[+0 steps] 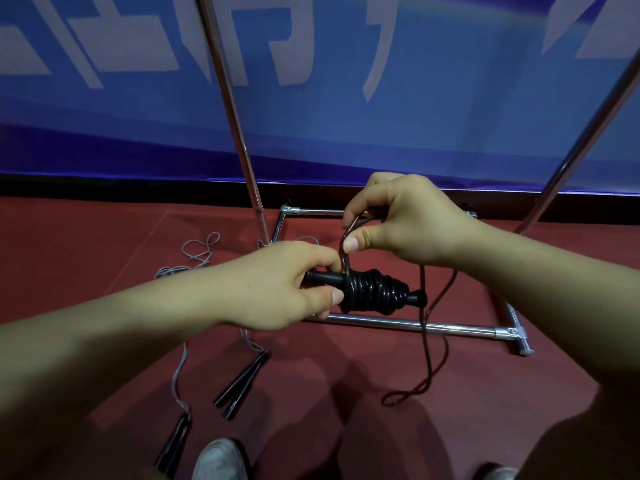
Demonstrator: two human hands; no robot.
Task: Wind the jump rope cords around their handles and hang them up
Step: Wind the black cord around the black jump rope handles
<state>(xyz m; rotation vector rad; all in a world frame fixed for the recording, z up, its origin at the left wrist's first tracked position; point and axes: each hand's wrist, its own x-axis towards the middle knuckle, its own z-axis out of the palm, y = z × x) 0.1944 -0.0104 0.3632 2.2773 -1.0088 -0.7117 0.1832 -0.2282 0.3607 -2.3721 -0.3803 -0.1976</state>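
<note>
Handles (332, 277), black, 2 together at frame centre, wound in dark cord (372, 289); my left grip (277, 285) clamps their bare end. Right grip (405, 220) pinches a cord loop just above the coil; slack hangs toward the red floor (104, 271). Second rope (239, 382), grey-corded, lies lower left. Chrome rack base (415, 328) behind.

We list: black jump rope handles (363, 289), horizontal, thickly cord-wound; dark cord (423, 341) trailing to floor; grey-corded jump rope (239, 379) lying unwound.
</note>
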